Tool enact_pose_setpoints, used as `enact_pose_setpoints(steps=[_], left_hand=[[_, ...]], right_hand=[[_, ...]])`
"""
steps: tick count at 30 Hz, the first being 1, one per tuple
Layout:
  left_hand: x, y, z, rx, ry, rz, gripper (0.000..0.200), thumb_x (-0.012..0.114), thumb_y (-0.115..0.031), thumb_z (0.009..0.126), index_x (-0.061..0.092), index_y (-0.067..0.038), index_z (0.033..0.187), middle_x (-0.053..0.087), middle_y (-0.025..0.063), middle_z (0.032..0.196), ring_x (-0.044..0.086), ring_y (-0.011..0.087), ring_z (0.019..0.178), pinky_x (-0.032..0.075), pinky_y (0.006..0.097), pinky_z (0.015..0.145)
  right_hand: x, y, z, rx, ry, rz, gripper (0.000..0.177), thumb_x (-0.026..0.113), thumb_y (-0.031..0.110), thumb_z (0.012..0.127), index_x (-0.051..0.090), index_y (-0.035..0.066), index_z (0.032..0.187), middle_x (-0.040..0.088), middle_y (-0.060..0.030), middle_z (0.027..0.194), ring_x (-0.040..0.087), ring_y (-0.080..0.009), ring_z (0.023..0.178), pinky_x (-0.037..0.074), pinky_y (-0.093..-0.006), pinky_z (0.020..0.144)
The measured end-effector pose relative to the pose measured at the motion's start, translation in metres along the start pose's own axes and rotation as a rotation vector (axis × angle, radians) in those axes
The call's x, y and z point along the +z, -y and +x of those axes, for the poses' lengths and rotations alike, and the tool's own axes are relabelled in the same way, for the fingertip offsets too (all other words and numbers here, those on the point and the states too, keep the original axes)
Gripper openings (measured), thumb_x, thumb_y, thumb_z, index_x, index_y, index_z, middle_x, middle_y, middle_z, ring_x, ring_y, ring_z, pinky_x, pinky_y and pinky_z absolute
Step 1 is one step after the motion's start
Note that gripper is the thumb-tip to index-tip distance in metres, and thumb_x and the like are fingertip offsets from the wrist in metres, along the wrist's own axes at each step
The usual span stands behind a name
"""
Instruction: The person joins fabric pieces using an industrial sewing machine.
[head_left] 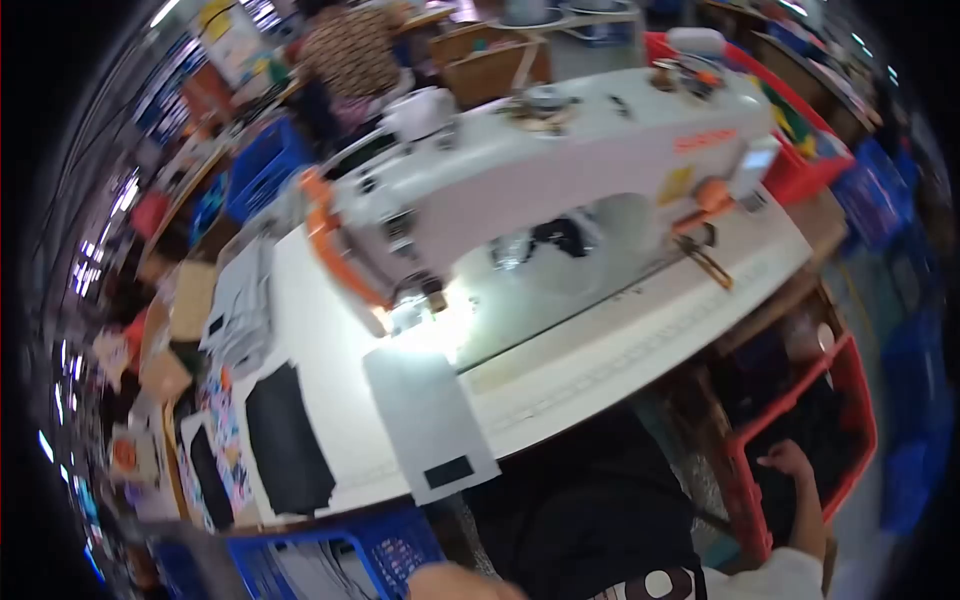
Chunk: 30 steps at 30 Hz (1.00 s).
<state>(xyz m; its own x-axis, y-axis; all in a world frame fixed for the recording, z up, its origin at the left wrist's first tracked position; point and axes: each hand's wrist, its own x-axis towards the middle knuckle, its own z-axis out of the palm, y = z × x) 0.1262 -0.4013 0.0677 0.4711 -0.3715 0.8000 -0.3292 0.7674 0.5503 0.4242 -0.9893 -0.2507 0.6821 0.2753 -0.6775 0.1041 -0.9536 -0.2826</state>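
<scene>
My right hand (788, 459) is over the red crate (742, 470) at the lower right, with a finger extended and nothing visible in its grasp. Dark fabric (820, 425) lies in that crate. Only part of my left hand (462, 583) shows at the bottom edge, near a blue basket (400, 545); its fingers are out of sight. A grey fabric panel (425, 410) with a black rectangle near its lower end lies on the white sewing table (560, 390). Its far end reaches the lit needle area of the sewing machine (560, 150).
Left of the panel lies a black fabric piece (287, 440). Folded grey fabric (243, 310) is stacked at the table's left side. A red bin (810, 175) stands behind the machine, and a person (352, 55) sits beyond it. Blue crates (268, 165) stand at the back left.
</scene>
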Motion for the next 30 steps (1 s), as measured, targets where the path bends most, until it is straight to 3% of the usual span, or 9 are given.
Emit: enact_pose_setpoints(steps=[4, 5, 7, 9, 13, 19, 23, 27, 30], left_hand=[[-0.027, -0.021, -0.032, -0.19, -0.104, 0.613, 0.031, 0.076, -0.029, 0.093, 0.073, -0.005, 0.111, 0.066, 0.0144, 0.118, 0.066, 0.0337, 0.103, 0.055, 0.0405, 0.083], [-0.02, -0.053, -0.042, -0.52, -0.281, 0.541, 0.034, 0.073, -0.014, 0.093, 0.069, 0.0, 0.123, 0.065, 0.0211, 0.131, 0.067, 0.0395, 0.115, 0.055, 0.0425, 0.094], [-0.013, -0.071, -0.062, -0.67, -0.768, 0.928, 0.035, 0.084, -0.023, 0.085, 0.075, 0.001, 0.109, 0.071, 0.0212, 0.114, 0.068, 0.0376, 0.113, 0.054, 0.0433, 0.097], [-0.034, -0.057, -0.079, -0.862, -1.063, 1.476, 0.042, 0.08, -0.019, 0.088, 0.07, 0.001, 0.124, 0.066, 0.0202, 0.131, 0.061, 0.0421, 0.125, 0.051, 0.0472, 0.104], [-0.069, -0.024, -0.112, -0.963, -0.946, 1.928, 0.057, 0.078, -0.022, 0.091, 0.058, 0.001, 0.138, 0.05, 0.0206, 0.15, 0.044, 0.0449, 0.142, 0.041, 0.0512, 0.114], [-0.067, -0.006, -0.111, -1.026, -0.837, 1.93, 0.061, 0.075, -0.029, 0.093, 0.055, 0.004, 0.14, 0.044, 0.0259, 0.151, 0.033, 0.0481, 0.148, 0.033, 0.0562, 0.119], [-0.066, -0.008, -0.111, -0.99, -0.892, 1.89, 0.059, 0.076, -0.028, 0.092, 0.056, 0.003, 0.139, 0.045, 0.0254, 0.15, 0.035, 0.0469, 0.147, 0.035, 0.0567, 0.118], [-0.066, -0.008, -0.108, -1.002, -0.856, 1.917, 0.057, 0.077, -0.026, 0.091, 0.058, 0.002, 0.136, 0.046, 0.0251, 0.148, 0.036, 0.0465, 0.146, 0.035, 0.0562, 0.117], [-0.065, -0.009, -0.106, -1.005, -0.855, 1.939, 0.054, 0.078, -0.025, 0.09, 0.059, 0.002, 0.134, 0.047, 0.0235, 0.146, 0.038, 0.0459, 0.144, 0.037, 0.0544, 0.116]], right_hand=[[0.01, -0.037, 0.026, 0.011, -0.212, 0.236, 0.043, 0.082, 0.04, 0.087, 0.073, 0.0, 0.075, 0.062, -0.0035, 0.061, 0.059, -0.0132, 0.061, 0.048, -0.0355, 0.06], [0.008, -0.033, 0.026, 0.013, -0.263, 0.326, 0.043, 0.078, 0.037, 0.091, 0.071, -0.001, 0.072, 0.06, -0.001, 0.06, 0.056, -0.0119, 0.06, 0.046, -0.0349, 0.058], [-0.017, -0.017, 0.007, -0.004, -0.294, 0.397, 0.044, 0.072, 0.033, 0.097, 0.068, -0.003, 0.07, 0.059, 0.0027, 0.061, 0.054, -0.0101, 0.061, 0.044, -0.0337, 0.058], [-0.033, -0.021, -0.006, -0.023, -0.3, 0.379, 0.045, 0.069, 0.031, 0.098, 0.067, -0.004, 0.071, 0.06, 0.0039, 0.064, 0.054, -0.0095, 0.064, 0.043, -0.0331, 0.058], [-0.056, -0.063, -0.01, -0.07, -0.424, 0.602, 0.039, 0.065, 0.027, 0.101, 0.07, -0.003, 0.077, 0.062, 0.0019, 0.067, 0.054, -0.0071, 0.07, 0.043, -0.0304, 0.062], [-0.064, -0.106, -0.012, 0.093, -1.05, -0.058, 0.035, 0.059, 0.029, 0.104, 0.071, -0.004, 0.1, 0.072, -0.0223, 0.093, 0.07, -0.0389, 0.088, 0.052, -0.0459, 0.078], [-0.098, -0.061, -0.008, 0.22, -1.388, -0.014, 0.043, 0.056, 0.035, 0.106, 0.069, -0.005, 0.114, 0.069, -0.0295, 0.114, 0.065, -0.0501, 0.107, 0.052, -0.051, 0.089], [-0.116, -0.048, 0.004, 0.285, -0.723, -0.229, 0.048, 0.053, 0.039, 0.107, 0.067, -0.004, 0.123, 0.067, -0.0306, 0.122, 0.064, -0.0491, 0.11, 0.052, -0.0499, 0.093], [-0.11, -0.021, 0.009, 0.34, -0.879, -0.146, 0.049, 0.054, 0.04, 0.107, 0.067, -0.004, 0.123, 0.067, -0.0304, 0.123, 0.064, -0.0483, 0.112, 0.051, -0.05, 0.094]])
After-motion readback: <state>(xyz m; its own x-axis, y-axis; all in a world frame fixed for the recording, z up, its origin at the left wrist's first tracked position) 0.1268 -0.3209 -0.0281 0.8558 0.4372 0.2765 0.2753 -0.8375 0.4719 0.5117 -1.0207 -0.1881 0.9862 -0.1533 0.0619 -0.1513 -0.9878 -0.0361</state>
